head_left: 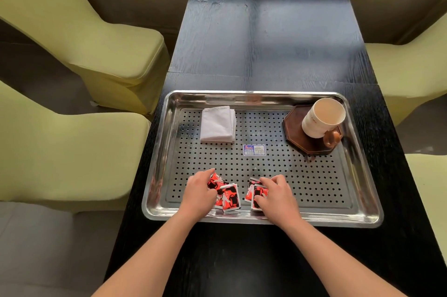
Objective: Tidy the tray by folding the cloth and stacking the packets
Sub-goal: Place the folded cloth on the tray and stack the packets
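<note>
- I see both forearms reaching over the near rim of the steel tray (154, 202), which sits on the dark desk (266, 42).
- Left hand (199, 191): fingers curled onto a loose cluster of red-and-black packets (231, 197) at the tray's near edge; I cannot tell if any packet is lifted.
- Right hand (278, 196): fingers closed over a second group of packets (252, 191), just beside the first, not touching it.
- Mid-tray: a blue label sticker (254, 150) on the perforated floor.
- Far left: the white cloth (218, 124), folded, lying flat.
- Far right: a cream mug (323, 117) on a dark octagonal coaster (304, 141).
- Yellow-green chairs (79, 37) flank the desk.
</note>
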`<act>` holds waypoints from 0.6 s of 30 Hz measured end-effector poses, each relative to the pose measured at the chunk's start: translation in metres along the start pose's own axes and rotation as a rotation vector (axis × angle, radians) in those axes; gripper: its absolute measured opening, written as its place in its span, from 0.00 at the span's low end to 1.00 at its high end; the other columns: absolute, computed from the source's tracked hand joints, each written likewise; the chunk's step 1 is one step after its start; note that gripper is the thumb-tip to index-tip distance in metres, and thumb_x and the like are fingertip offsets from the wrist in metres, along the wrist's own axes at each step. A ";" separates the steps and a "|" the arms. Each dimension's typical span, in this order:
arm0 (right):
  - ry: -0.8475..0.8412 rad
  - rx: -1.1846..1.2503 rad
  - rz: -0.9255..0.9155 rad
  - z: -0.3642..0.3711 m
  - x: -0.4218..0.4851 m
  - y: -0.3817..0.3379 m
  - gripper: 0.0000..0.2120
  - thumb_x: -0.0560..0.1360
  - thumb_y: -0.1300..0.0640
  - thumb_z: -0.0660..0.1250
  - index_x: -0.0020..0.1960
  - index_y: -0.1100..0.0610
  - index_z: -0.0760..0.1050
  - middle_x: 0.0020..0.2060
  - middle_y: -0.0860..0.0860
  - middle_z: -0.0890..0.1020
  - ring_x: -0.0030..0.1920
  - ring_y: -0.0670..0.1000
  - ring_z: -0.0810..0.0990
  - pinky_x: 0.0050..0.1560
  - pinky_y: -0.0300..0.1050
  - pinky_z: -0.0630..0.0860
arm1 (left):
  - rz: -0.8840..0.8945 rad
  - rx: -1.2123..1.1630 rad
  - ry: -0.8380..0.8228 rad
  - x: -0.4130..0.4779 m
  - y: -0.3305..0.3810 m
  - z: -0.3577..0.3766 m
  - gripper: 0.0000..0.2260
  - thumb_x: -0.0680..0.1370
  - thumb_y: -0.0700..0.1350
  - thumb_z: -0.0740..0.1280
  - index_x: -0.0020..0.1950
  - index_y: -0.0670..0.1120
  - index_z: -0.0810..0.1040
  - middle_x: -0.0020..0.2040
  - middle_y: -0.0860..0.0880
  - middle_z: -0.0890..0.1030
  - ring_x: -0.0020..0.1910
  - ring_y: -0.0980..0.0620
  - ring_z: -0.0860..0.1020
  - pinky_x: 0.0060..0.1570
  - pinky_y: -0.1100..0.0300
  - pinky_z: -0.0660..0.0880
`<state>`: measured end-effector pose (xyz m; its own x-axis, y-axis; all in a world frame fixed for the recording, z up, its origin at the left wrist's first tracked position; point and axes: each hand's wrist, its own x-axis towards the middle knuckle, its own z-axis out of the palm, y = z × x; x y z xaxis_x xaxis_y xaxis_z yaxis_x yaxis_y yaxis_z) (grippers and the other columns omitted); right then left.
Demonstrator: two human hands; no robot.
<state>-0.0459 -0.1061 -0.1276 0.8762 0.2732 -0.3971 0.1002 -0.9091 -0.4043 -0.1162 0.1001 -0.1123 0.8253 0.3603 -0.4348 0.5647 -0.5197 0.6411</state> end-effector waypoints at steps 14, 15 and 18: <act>-0.037 0.066 -0.013 0.004 -0.004 0.002 0.27 0.77 0.51 0.69 0.74 0.52 0.68 0.56 0.47 0.70 0.57 0.48 0.73 0.57 0.47 0.77 | 0.001 -0.114 -0.027 -0.018 0.003 0.007 0.23 0.76 0.37 0.65 0.71 0.48 0.73 0.62 0.50 0.79 0.61 0.50 0.76 0.63 0.48 0.75; -0.046 0.063 -0.009 0.004 -0.004 0.000 0.27 0.77 0.51 0.69 0.74 0.51 0.68 0.55 0.47 0.69 0.56 0.48 0.73 0.57 0.46 0.76 | 0.007 -0.108 -0.034 -0.019 0.005 0.007 0.23 0.76 0.37 0.65 0.71 0.49 0.74 0.62 0.50 0.79 0.61 0.51 0.76 0.63 0.48 0.75; -0.056 0.068 -0.014 0.005 -0.003 -0.004 0.27 0.76 0.50 0.70 0.74 0.50 0.69 0.54 0.46 0.68 0.53 0.47 0.71 0.56 0.43 0.74 | 0.000 -0.097 -0.036 -0.019 0.008 0.008 0.25 0.76 0.38 0.65 0.72 0.50 0.72 0.63 0.50 0.78 0.61 0.52 0.76 0.63 0.50 0.75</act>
<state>-0.0516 -0.1016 -0.1282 0.8468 0.3046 -0.4360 0.0785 -0.8823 -0.4641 -0.1275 0.0824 -0.1038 0.8260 0.3313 -0.4559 0.5628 -0.4421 0.6984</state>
